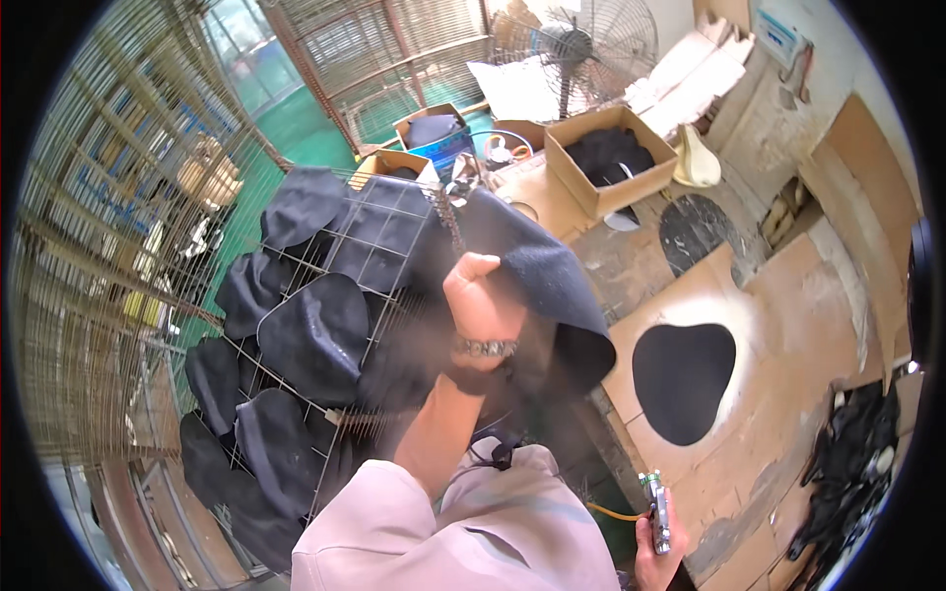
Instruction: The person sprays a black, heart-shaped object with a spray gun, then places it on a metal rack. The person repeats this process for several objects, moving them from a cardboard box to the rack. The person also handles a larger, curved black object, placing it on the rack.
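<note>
My left hand [483, 300], with a dark band at the wrist, is closed at the edge of a large, curved black sheet piece [557, 276]. The piece hangs to the hand's right, its lower end bending under. Low at the right, my right hand [662, 547] grips a small metal spray gun [658, 514] with a yellow-orange hose [616, 512]. A rounded black piece [683, 382] lies flat on the cardboard-covered table, ringed by a whitish patch. Several similar black pieces [315, 340] lie over a wire mesh rack [370, 231] on the left.
A cardboard box [631, 197] of dark pieces stands at the table's far side, near a smaller blue box [439, 148]. Behind it is a large fan [567, 44]. A black heap [847, 473] lies at the right edge. Tall wire racks [108, 197] line the left.
</note>
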Available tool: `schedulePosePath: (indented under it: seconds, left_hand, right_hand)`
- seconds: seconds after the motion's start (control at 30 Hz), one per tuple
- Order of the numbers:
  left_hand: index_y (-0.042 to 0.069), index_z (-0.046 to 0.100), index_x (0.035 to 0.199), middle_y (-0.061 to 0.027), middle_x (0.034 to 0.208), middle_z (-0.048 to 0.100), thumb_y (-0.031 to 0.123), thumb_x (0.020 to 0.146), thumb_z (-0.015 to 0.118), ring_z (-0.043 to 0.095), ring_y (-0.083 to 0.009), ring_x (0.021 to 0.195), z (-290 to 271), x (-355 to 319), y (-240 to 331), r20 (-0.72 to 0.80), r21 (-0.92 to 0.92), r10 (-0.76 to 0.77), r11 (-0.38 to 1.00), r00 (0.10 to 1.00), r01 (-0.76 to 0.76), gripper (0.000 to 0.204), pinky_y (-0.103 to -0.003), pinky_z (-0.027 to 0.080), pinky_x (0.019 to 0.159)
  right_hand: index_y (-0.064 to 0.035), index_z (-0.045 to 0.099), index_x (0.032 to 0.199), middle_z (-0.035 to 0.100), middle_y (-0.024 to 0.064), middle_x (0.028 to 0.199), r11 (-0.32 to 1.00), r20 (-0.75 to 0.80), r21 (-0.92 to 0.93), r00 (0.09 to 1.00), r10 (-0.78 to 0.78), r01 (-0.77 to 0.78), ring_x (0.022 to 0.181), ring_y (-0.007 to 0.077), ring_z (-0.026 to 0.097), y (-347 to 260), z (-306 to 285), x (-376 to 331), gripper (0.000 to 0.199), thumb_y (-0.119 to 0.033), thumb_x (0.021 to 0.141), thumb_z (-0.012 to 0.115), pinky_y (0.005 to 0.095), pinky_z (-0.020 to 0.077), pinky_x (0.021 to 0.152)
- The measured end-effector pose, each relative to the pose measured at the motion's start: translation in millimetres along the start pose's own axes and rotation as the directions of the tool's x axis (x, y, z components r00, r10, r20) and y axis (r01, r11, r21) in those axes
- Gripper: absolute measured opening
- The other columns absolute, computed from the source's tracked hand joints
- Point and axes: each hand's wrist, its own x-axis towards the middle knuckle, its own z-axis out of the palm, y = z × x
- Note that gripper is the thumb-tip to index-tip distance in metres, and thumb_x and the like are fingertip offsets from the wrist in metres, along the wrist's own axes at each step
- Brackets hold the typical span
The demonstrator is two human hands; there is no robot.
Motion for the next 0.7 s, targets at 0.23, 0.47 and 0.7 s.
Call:
schedulePosePath:
  seconds: [0.23, 0.47, 0.7]
  left_hand:
    - [-0.002, 0.064, 0.1, -0.0164, 0.101, 0.071, 0.01, 0.075, 0.051, 0.068, -0.0355, 0.096, -7, 108, 108, -0.038, 0.156, 0.293, 0.946, 0.955, -0.283, 0.031, -0.049, 0.053, 0.094]
    - [-0.004, 0.065, 0.107, -0.0205, 0.111, 0.07, 0.01, 0.074, 0.053, 0.067, -0.0394, 0.102, -26, 121, 242, 0.014, 0.327, 0.4, 0.865, 0.917, -0.382, 0.037, -0.052, 0.051, 0.097]
    - [0.017, 0.048, 0.06, 0.0017, 0.063, 0.049, 0.013, 0.072, 0.059, 0.051, -0.0163, 0.059, -220, 68, 380, -0.493, 0.725, 0.578, 0.686, 0.651, -0.06, 0.017, -0.035, 0.046, 0.062]
  right_hand:
    - [0.0033, 0.065, 0.126, 0.066, 0.0173, 0.086, 0.979, 0.004, -0.004, 0.979, -0.205, 0.205, 0.073, 0.0231, 0.059, -24, 24, 39, 0.037, -0.01, 0.092, 0.071, 0.0378, 0.0486, 0.067]
    - [0.0013, 0.064, 0.128, 0.07, 0.0167, 0.091, 0.983, 0.086, -0.012, 0.98, -0.18, 0.182, 0.077, 0.0232, 0.064, -39, 43, 63, 0.039, -0.011, 0.092, 0.072, 0.0369, 0.0506, 0.071]
    - [0.0024, 0.066, 0.123, 0.069, 0.0194, 0.089, 0.992, 0.165, 0.036, 0.978, -0.124, 0.12, 0.077, 0.0254, 0.065, -59, 64, 86, 0.037, -0.014, 0.091, 0.073, 0.0381, 0.0511, 0.071]
